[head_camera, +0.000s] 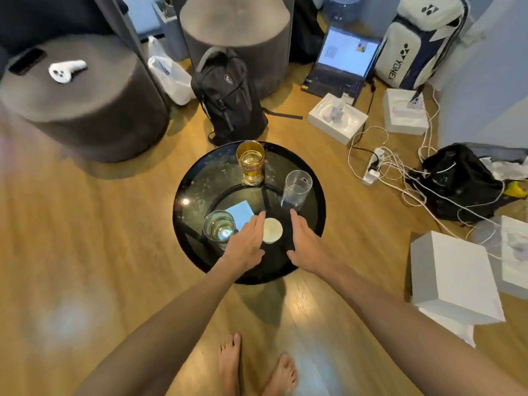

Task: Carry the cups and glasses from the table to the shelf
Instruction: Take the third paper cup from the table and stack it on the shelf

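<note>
left hand (245, 244) flat, empty | right hand (307, 242) flat, empty | white cup (272, 230) between | round table (194, 195)

The left hand (246, 244) covers part of the white cup (273, 230) and the short glass (219, 231). The laptop (340, 65) screen is unreadable.

White cup (272, 230) sits in the open gap between both hands; clear tumbler (296, 190) crowds the right, short glass (219, 229) hugs the left, amber glass (250, 162) blocks the worktop's (194, 192) far edge.
</note>
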